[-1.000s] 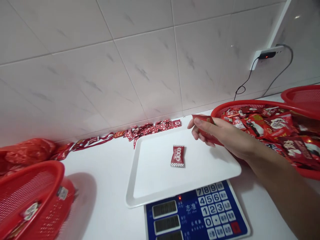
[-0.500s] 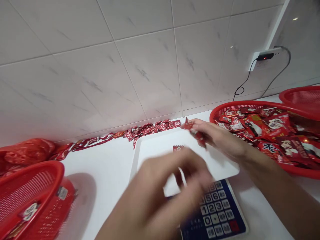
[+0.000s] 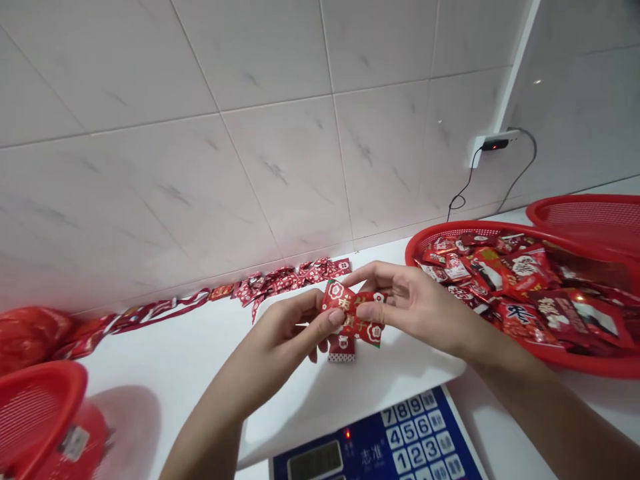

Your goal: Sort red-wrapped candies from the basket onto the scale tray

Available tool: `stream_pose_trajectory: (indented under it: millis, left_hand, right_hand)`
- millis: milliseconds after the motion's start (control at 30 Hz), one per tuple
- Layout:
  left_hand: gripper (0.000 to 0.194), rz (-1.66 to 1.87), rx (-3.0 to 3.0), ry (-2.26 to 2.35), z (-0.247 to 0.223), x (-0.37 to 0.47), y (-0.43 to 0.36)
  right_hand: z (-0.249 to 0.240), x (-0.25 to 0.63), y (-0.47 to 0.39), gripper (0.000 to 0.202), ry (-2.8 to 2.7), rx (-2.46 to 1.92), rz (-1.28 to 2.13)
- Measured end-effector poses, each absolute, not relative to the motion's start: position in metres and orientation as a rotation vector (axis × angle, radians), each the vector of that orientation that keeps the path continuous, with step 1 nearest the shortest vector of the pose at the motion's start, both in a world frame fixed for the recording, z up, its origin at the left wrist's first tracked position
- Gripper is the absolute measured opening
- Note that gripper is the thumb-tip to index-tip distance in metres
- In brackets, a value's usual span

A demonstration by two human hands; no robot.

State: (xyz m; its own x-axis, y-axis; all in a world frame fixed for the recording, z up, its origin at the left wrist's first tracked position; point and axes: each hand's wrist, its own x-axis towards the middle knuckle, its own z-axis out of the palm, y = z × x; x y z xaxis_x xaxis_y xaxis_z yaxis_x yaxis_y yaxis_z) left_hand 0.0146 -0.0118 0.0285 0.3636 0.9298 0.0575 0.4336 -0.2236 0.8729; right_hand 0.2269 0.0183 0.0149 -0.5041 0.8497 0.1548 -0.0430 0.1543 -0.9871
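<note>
My left hand (image 3: 305,323) and my right hand (image 3: 400,303) meet above the white pan (image 3: 400,363) of a digital scale. Between them are small red candy packets (image 3: 353,313) with white flower prints, overlapping one another; I cannot tell exactly how many. Both thumbs press on the front of the packets, with the other fingers curled behind and partly hidden. Just below the hands a red packet with a dotted white edge (image 3: 341,350) shows on the pan. The scale's blue keypad panel (image 3: 370,443) faces me, its display dark and a red light lit.
At right, a red basket (image 3: 415,247) holds many red packets, with another red basket (image 3: 590,207) behind it. A red basket (image 3: 45,407) and a red plastic bag (image 3: 35,337) stand left. Packets (image 3: 285,280) line the tiled wall. A charger (image 3: 495,145) is plugged in above.
My left hand has moved from above the keypad to join my right hand, and now grips packets too. My right hand has come in over the pan. The view has shifted slightly.
</note>
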Motion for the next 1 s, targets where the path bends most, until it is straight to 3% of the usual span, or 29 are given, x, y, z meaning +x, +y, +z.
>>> stream_pose_trajectory:
  millis: [167,433,700,900,1000]
  left_hand:
    - [0.031,1.063,1.747,1.136,0.032,0.014,-0.016]
    - [0.04,1.038,1.792,1.217,0.033,0.016,-0.017]
    - [0.032,1.073,1.753,1.212,0.029,0.009,-0.011]
    - [0.023,1.202,1.952,1.316,0.025,0.013,-0.012]
    - [0.012,1.309,2.246,1.357,0.028,0.014,-0.013]
  right_hand:
    - [0.026,0.231,0.011,0.027,-1.615,-0.711,1.529]
    - [0.019,0.233,0.008,0.021,-1.738,-0.928,1.338]
    - [0.018,0.231,0.014,0.028,-1.722,-0.845,1.507]
    - [0.011,0.232,0.023,0.056,-1.718,-0.729,1.725]
    - [0.01,0.231,0.024,0.052,-1.58,-0.635,1.844]
